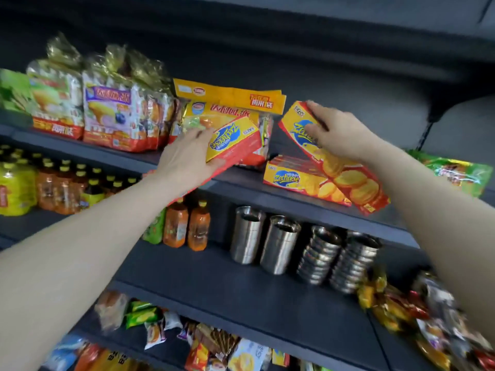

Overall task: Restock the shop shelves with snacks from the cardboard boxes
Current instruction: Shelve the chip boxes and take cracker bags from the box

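Forearms: both of mine reach up from the bottom corners toward the upper shelf [267,192]
Left hand [187,153]: fingers curl over the top edge and the thumb sits under the lower edge of a Zecheese cracker box [235,143]; it hangs at the shelf lip, just in front of the yellow snack bags [230,103]
Right hand [334,132]: pinches a second Zecheese box [356,184] near its upper end, thumb on the printed face; the box tilts, its lower end over a third Zecheese box [292,180] lying flat on the shelf
Handling: I judge thin card, light; stiff along the edges, soft on the broad faces; the crackers inside would break if squeezed or dropped
Hold: across the narrow edges, nearer the middle; no pressing on the faces
Risk: the glossy print may slip in a one-end pinch
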Available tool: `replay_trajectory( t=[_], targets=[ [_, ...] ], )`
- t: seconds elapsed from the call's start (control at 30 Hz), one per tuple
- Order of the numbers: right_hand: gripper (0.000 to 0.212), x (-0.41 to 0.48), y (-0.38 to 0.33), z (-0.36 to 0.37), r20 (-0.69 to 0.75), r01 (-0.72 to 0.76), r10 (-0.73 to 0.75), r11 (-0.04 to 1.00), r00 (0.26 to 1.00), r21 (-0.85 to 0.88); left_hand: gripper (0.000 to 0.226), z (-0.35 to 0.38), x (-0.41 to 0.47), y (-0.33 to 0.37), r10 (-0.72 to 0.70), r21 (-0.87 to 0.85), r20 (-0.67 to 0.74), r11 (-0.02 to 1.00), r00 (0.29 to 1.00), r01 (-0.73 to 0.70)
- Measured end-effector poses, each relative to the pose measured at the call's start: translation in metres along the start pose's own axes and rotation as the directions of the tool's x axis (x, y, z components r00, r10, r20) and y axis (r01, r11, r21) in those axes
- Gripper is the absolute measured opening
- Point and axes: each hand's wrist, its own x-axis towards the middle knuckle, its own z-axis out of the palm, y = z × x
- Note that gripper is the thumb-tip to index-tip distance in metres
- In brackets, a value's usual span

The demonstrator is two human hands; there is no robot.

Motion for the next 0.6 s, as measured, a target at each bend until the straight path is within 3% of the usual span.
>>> replay_trajectory(
  t=[0.17, 0.3, 0.5, 0.6],
  targets=[
    [0.053, 0.061, 0.058, 0.024, 0.257, -0.01, 0.031, 0.997, 0.966, -0.082, 0.078, 0.018, 0.049, 0.017, 0.074, 0.115, 0.122, 0.989, 0.99, -0.088],
    [0.053, 0.099, 0.09, 0.073, 0.34, 0.023, 0.007, 0.996, 0.94, -0.084, 0.079, 0.035, 0.071, 0.022, 0.047, 0.142, 0.145, 0.988, 0.988, -0.067],
    [0.048, 0.118, 0.107, 0.117, 0.319, 0.024, 0.003, 0.996, 0.948, -0.081, 0.078, 0.045, 0.083, 0.018, 0.04, 0.132, 0.086, 0.99, 0.995, -0.052],
    [0.058, 0.114, 0.096, 0.111, 0.188, 0.073, -0.066, 0.997, 0.98, -0.033, 0.071, 0.041, 0.088, 0.022, 0.021, 0.049, -0.034, 0.999, 0.999, -0.019]
  ],
)
